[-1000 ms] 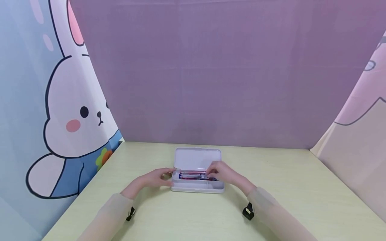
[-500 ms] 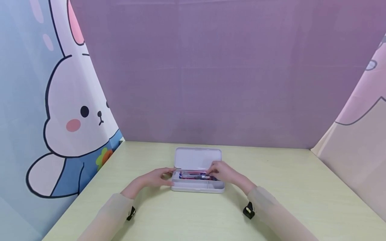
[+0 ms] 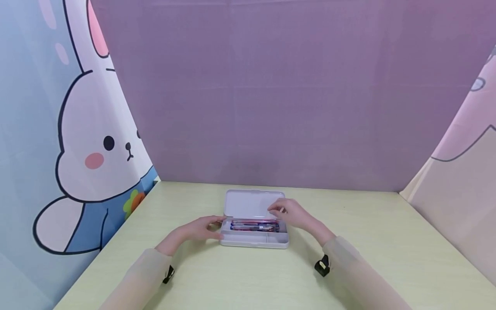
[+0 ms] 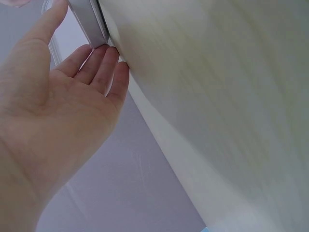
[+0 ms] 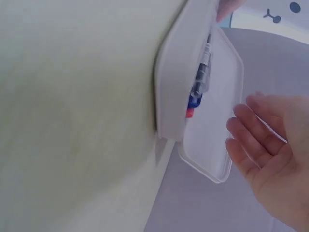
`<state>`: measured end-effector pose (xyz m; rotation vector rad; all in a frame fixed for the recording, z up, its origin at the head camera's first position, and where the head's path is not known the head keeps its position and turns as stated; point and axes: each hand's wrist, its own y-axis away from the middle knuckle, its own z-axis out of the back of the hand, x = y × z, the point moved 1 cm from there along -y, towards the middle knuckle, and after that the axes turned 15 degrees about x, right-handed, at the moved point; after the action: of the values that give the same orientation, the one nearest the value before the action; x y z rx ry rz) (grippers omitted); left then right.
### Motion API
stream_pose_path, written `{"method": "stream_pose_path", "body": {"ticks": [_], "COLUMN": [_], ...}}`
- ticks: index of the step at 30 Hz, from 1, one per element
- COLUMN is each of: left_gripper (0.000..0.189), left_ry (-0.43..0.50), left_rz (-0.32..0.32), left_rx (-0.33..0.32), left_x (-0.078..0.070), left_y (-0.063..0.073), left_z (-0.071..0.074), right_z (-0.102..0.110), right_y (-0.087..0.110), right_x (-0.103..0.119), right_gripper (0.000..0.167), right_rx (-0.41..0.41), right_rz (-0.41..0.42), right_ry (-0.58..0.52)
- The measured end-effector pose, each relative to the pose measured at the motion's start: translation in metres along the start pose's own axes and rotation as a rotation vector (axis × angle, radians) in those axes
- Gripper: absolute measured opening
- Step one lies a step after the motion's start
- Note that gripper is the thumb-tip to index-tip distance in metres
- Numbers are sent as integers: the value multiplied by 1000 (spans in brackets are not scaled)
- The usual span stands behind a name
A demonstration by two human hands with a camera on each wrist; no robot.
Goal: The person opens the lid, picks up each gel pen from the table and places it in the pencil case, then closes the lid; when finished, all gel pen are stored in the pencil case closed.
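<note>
A white pencil case (image 3: 253,246) lies open on the table, its lid (image 3: 248,203) tipped back behind the tray. Several pens (image 3: 253,225) lie side by side in its rear compartment, with blue and red ends showing in the right wrist view. My left hand (image 3: 199,228) holds the left end of the case, thumb at the front and fingers toward the back corner. In the left wrist view the fingertips (image 4: 104,50) touch that end. My right hand (image 3: 292,213) hovers over the right side of the case in front of the lid, fingers loosely bent, holding nothing.
The pale yellow table (image 3: 248,280) spreads around the case on every side. A purple cloth (image 3: 271,94) hangs behind it. Cartoon-printed curtains (image 3: 89,129) flank both sides. The case's front compartment (image 3: 244,237) has a divider toward the right.
My right hand has lifted from the pens and moved up and slightly right, uncovering their right ends. My left hand and the pencil case have stayed in place.
</note>
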<state>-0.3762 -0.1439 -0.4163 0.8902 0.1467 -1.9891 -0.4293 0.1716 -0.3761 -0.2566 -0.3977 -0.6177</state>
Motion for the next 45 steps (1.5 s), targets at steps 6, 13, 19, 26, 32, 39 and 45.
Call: {"method": "stream_pose_path", "body": {"ticks": [6, 13, 19, 26, 32, 39, 45], "left_gripper": [73, 81, 82, 82, 81, 82, 82], "left_ry": [24, 48, 45, 35, 35, 38, 36], "left_rz": [10, 49, 43, 37, 22, 30, 32], "left_rx": [4, 6, 7, 5, -9, -20, -24], "left_x": [2, 1, 0, 1, -1, -1, -1], "left_y": [-1, -2, -2, -3, -3, -2, -1], "left_z": [-1, -3, -4, -7, -5, -3, -1], "right_z": [6, 8, 7, 1, 0, 2, 5], "right_y": [-1, -2, -2, -2, 4, 23, 37], "right_x": [-5, -19, -24, -22, -16, -11, -7], "right_gripper": [29, 48, 62, 68, 66, 69, 70], "right_rx": [-126, -192, -135, -45, -101, -152, -141], "right_rz": [-37, -157, -244, -308, -230, -107, -53], "right_ry": [13, 46, 49, 52, 101, 109, 79]}}
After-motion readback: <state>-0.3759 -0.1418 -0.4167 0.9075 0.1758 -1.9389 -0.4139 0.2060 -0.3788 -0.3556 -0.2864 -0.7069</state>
